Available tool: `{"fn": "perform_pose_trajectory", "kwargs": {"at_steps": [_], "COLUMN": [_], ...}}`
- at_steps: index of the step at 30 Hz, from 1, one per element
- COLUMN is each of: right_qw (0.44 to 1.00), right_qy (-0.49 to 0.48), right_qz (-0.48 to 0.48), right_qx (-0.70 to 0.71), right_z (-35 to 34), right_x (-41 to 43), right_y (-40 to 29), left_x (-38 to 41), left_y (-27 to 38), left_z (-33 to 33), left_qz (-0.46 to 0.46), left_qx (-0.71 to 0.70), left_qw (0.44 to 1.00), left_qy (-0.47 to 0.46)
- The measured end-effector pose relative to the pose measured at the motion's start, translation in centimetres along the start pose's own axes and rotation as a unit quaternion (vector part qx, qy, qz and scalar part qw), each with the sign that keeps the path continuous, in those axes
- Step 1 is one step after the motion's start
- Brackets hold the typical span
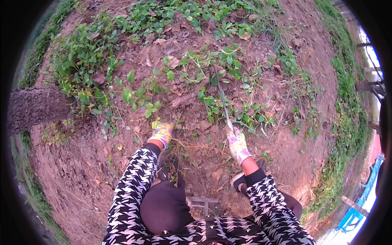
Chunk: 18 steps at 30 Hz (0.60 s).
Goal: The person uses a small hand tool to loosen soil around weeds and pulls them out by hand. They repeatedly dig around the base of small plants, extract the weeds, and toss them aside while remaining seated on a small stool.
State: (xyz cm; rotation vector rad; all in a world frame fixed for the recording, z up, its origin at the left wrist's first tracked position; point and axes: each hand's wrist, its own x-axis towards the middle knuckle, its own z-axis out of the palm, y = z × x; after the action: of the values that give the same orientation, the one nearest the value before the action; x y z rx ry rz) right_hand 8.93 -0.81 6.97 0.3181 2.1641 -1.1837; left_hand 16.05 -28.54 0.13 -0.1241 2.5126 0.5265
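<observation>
My right hand [238,144], in a floral work glove, grips the handle of a sickle [223,99]. Its long, thin blade points away from me and curves at the tip, which lies among leafy green weeds [229,61]. My left hand [162,132], in a matching glove, is low over the soil with its fingers curled downward. Small yellowish-green leaves [156,123] show at its fingertips, and thin dry stems [183,145] trail just to its right. Whether the fingers are closed on any of these plants is hidden.
A tree trunk [39,107] stands at the left, with dense weeds [88,55] beside it. Dry leaves [160,41] litter the brown soil [70,165]. Between my feet is a small metal frame [204,202]. A blue metal structure [361,196] is at the far right.
</observation>
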Motion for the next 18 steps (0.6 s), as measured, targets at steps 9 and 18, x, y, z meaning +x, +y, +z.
{"fn": "perform_pose_trajectory", "kwargs": {"at_steps": [9,18], "right_qw": [0.957,0.813], "right_qy": [0.145,0.147], "right_qz": [-0.090,-0.059], "right_qx": [-0.233,-0.560], "right_z": [-15.4,-22.2], "right_x": [-9.4,-17.3], "right_y": [-6.4,-1.1], "left_x": [0.7,-1.1], "left_y": [-0.1,3.1], "left_z": [1.1,-3.5], "left_qz": [0.003,0.159], "left_qx": [0.012,0.114], "left_qw": [1.000,0.981], "left_qy": [0.011,0.003]}}
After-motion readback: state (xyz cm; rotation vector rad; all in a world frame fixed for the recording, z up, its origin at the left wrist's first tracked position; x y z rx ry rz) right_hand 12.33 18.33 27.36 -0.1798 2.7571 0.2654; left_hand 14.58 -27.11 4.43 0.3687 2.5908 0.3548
